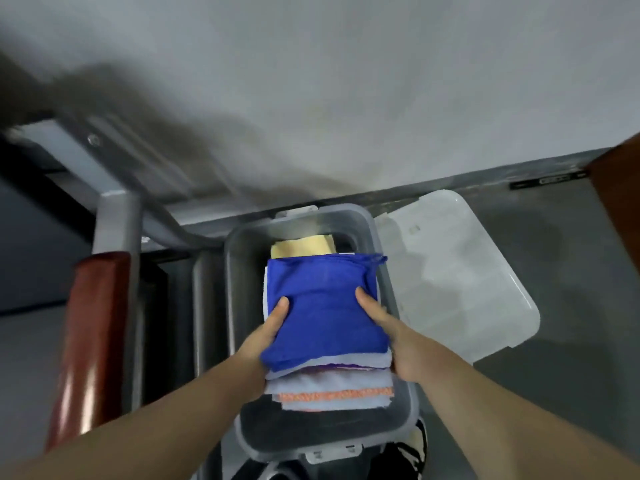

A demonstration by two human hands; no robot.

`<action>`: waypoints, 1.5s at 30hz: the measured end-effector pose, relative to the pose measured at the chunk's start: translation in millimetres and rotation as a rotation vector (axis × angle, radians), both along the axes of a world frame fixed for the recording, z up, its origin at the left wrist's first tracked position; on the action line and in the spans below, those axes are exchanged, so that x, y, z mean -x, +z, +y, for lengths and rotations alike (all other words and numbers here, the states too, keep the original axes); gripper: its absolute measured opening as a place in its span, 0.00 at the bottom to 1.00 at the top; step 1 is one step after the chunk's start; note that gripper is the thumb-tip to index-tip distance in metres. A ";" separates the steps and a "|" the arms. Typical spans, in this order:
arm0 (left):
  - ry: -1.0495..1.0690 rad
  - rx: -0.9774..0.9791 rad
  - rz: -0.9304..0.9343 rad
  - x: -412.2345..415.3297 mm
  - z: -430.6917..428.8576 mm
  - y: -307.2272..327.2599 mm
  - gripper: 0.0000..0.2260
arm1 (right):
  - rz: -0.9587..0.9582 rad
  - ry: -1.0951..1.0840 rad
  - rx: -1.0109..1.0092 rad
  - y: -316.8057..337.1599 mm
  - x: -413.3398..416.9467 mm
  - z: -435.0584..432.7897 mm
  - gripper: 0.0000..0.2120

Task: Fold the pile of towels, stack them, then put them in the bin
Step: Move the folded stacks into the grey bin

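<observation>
Grey floor (571, 271), pale table (346, 81) across the top, red-brown padded bar (93, 334) on the left. Clear-grey plastic bin (311, 424) sits on the floor, its translucent lid (467, 271) lying flat just right of it. Stack of folded towels (332, 386) is over the bin opening, blue towel (322, 306) on top, pale and orange layers below. Left hand (266, 337) grips the stack's left side, right hand (394, 341) grips its right side, both thumbs on the blue towel, fingers hidden beneath. Cannot tell if the stack touches the bin's bottom. Yellow towel (301, 245) lies inside at the far end, partly covered by the stack.
</observation>
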State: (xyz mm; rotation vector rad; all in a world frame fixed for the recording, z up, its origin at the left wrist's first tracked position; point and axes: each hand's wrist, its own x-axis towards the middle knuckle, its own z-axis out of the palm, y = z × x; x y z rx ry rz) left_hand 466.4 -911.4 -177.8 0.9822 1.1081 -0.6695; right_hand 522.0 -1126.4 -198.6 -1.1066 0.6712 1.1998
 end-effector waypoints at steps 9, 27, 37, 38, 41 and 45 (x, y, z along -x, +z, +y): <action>0.071 -0.062 0.092 28.5 24.4 -212.2 0.32 | 0.067 0.094 0.163 -230.2 29.0 31.4 0.53; -0.190 -0.364 0.144 29.9 16.7 -205.7 0.52 | -0.074 0.325 0.480 -206.6 44.1 27.6 0.44; -0.700 -0.521 -0.129 -82.5 -106.3 -52.0 0.31 | -0.099 -0.194 0.495 -80.7 19.1 -101.1 0.21; -0.737 -0.510 -0.169 -89.8 -126.0 -49.2 0.30 | -0.059 -0.270 0.520 -85.7 18.6 -119.9 0.20; -0.864 -0.485 -0.218 -95.6 -185.8 -63.6 0.27 | 0.014 -0.313 0.599 -125.5 26.0 -169.4 0.21; -0.984 -0.412 -0.195 -85.0 -273.1 -140.7 0.26 | 0.124 -0.358 0.687 -226.4 46.7 -230.2 0.27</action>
